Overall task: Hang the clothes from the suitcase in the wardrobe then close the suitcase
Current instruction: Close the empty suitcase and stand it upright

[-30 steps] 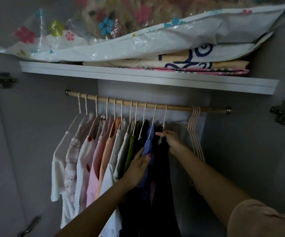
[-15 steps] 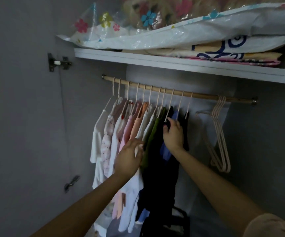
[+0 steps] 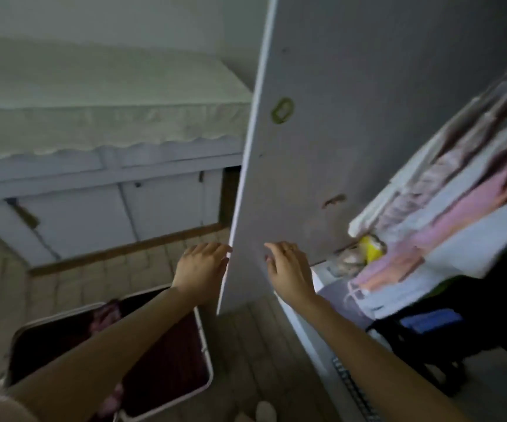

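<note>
Suitcase (image 3: 167,370) open on the floor at 7 o'clock, dark lining showing, under the left forearm.
Left hand (image 3: 201,269) fingers relaxed, tips at the wardrobe door (image 3: 352,132) edge; holds nothing. Right hand (image 3: 288,269) spread flat against the door's inner face at 6 o'clock, nothing gripped. Hung clothes (image 3: 459,193) at 3 o'clock, blurred, well apart from both hands. Bed (image 3: 94,111) at 10 o'clock.

A white-covered bed (image 3: 100,95) stands on the tiled floor (image 3: 72,278).
</note>
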